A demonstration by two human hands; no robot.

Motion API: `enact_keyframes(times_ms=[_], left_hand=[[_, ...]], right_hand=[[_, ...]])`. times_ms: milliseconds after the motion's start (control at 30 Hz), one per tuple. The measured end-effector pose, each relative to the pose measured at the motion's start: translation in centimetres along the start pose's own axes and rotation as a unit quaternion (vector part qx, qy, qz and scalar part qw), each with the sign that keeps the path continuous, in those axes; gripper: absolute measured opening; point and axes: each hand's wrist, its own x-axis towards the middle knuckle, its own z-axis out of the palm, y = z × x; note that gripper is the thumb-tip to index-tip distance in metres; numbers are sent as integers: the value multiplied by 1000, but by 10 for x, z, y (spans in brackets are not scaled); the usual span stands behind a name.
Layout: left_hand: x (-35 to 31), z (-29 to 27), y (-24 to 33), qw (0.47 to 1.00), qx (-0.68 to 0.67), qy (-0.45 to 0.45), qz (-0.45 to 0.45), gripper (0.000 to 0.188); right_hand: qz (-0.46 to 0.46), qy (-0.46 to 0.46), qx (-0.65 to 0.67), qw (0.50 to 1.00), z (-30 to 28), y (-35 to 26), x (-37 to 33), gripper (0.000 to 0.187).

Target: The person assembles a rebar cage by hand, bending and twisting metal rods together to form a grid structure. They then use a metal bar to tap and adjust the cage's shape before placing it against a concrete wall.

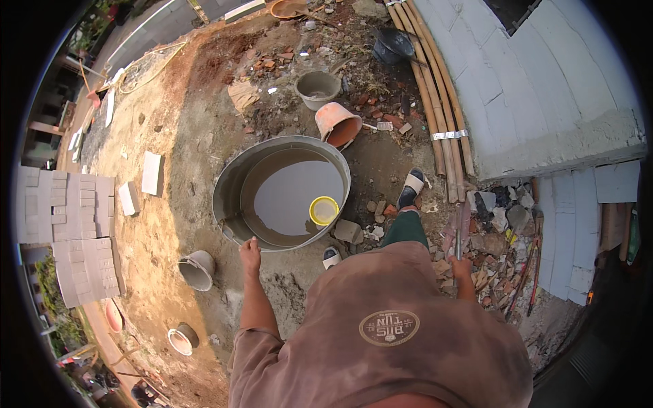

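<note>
A large grey round tub (226, 163) stands in front of me, with cloudy grey water (292, 194) in it. A yellow-rimmed small pail (324, 211) sits in the water by its right wall. My left hand (250, 256) is at the tub's near left rim, fingers curled; whether it grips the rim or something small cannot be made out. At my right side, my right hand (462, 265) is closed round a thin silver metal rod (458, 243), whose far end is hard to see against the rubble.
Beyond the tub are a grey bucket (317, 88) and a tipped orange bucket (339, 126). Bamboo poles (435, 95) lie along the block wall (530, 88) at right, above rubble (486, 272). Another bucket (197, 270) and loose blocks (152, 173) stand at left. A stone (348, 232) lies near my feet.
</note>
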Motion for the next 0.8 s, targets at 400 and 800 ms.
enact_keyframes(times_ms=[400, 800], left_hand=[[-26, 175, 188, 976, 171, 113, -68, 37], [26, 307, 251, 959, -115, 174, -195, 36]], right_hand=[[-53, -96, -106, 988, -142, -225, 250, 47], [-195, -69, -12, 978, -140, -481, 421, 37]])
